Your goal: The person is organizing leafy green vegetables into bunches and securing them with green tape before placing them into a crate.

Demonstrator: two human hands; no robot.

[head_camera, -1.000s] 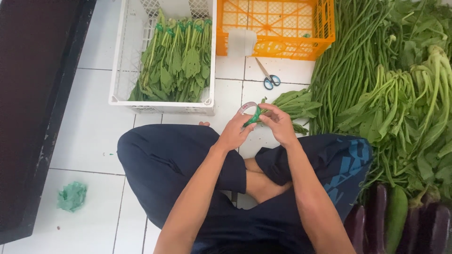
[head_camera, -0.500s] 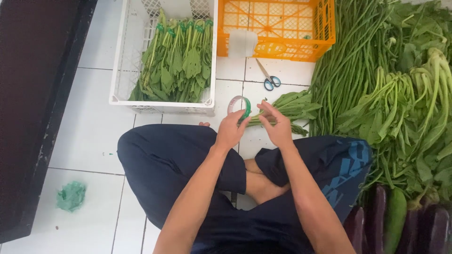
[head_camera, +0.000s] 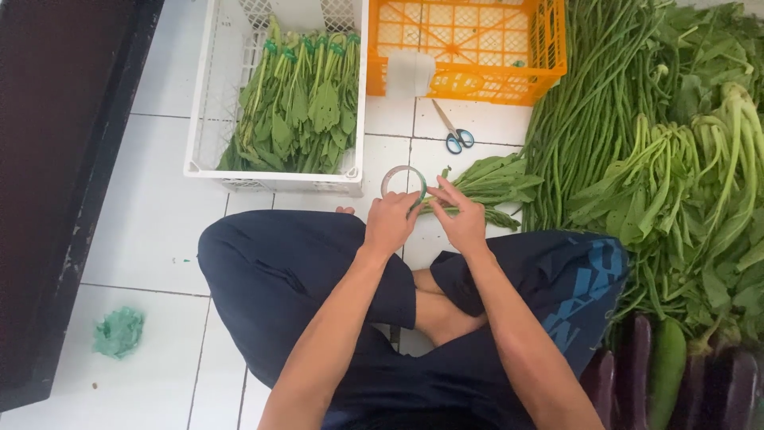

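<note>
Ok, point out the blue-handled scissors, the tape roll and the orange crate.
Blue-handled scissors (head_camera: pixel 455 137), head view, on the handles.
Green tape roll (head_camera: pixel 403 180), head view, on its ring.
Orange plastic crate (head_camera: pixel 465 86), head view, on its front wall.
</note>
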